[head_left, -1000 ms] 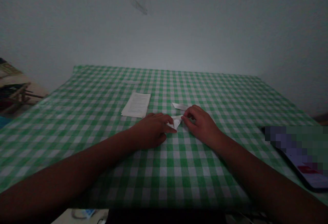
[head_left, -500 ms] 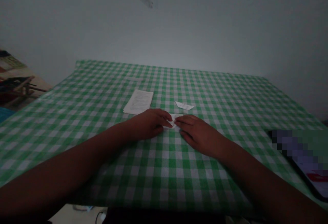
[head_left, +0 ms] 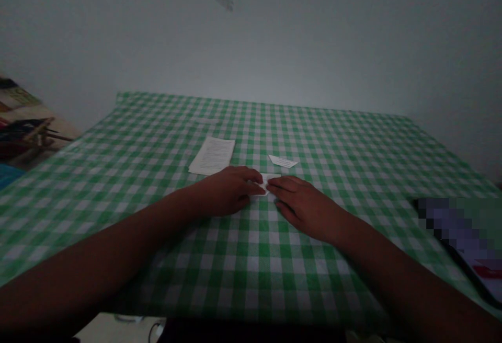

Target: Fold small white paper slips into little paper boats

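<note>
A small folded piece of white paper (head_left: 264, 181) lies on the checked tablecloth between my hands, largely covered by them. The fingers of my left hand (head_left: 231, 190) stretch over its left part, spread a little, with the fingertips on the paper. From the other side my right hand (head_left: 300, 202) rests its extended fingertips on the right part, its thumb apart and lower. Both hands are open. Just beyond them is a folded white paper (head_left: 283, 161) with printed lines and slanted ends. A stack of printed sheets (head_left: 213, 155) lies behind my left hand.
The green and white checked tablecloth (head_left: 251, 264) covers the table up to a pale wall (head_left: 274, 45). A dark-edged device with a blurred screen (head_left: 466, 243) lies at the right edge. Wooden furniture (head_left: 37, 131) stands left of the table, and a cable (head_left: 152, 327) shows below.
The left fingers have shifted very slightly on the folded paper. The right hand, the stack and the other folded paper look the same.
</note>
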`<move>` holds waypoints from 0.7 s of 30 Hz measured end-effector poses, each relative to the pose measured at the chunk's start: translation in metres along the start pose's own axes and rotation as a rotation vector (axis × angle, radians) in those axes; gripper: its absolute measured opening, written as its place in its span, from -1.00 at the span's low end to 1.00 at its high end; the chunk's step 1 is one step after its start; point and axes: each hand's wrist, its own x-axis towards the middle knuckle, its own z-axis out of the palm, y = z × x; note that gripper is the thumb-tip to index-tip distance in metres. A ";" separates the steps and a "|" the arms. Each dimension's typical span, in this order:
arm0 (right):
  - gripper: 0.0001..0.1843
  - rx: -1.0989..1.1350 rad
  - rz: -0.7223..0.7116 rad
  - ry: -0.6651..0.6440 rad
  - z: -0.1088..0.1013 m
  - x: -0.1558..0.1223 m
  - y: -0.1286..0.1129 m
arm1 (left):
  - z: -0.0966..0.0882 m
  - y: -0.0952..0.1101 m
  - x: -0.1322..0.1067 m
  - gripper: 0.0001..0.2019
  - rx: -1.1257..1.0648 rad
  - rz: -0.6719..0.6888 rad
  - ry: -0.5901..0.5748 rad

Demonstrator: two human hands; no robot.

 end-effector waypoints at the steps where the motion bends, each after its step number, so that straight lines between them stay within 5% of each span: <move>1: -0.56 -0.001 -0.003 0.000 0.000 0.000 0.000 | -0.001 0.001 0.000 -0.55 0.010 -0.003 -0.011; 21: -0.55 -0.034 0.007 -0.021 0.001 0.001 0.001 | -0.005 0.018 0.001 -0.61 0.231 0.042 -0.074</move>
